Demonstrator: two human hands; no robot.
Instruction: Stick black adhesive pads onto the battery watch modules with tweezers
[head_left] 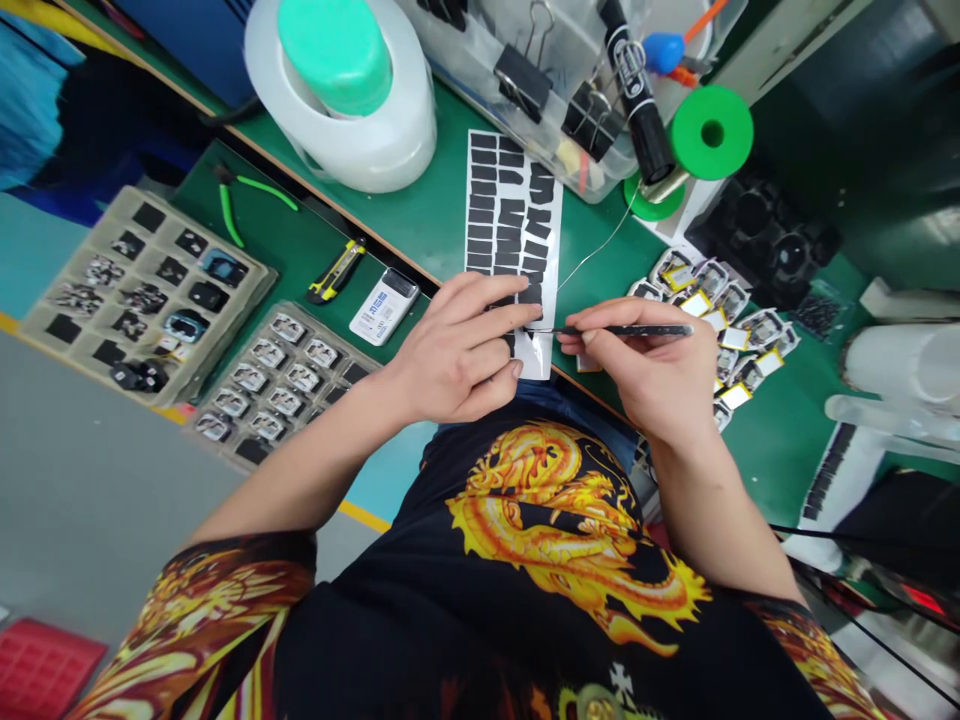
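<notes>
A white sheet of black adhesive pieces (512, 225) lies on the green bench mat. My left hand (469, 345) rests across its lower part, fingers stretched out and the fingertips on the black pieces. Between the thumb and fingers of my right hand (660, 380) is a pair of slim black tweezers (649, 329). Their tip points left and meets the sheet beside my left fingertips. Whether a piece is caught at the tip cannot be made out. Part of the sheet is hidden under my left hand.
Left are trays of small parts (259, 395), a yellow cutter (337, 270), green-handled pliers (232, 205) and a white device (384, 307). Behind stand a white container (360, 150) and a clear box (465, 60). Right are a green spool (711, 132) and small assemblies with batteries (739, 320).
</notes>
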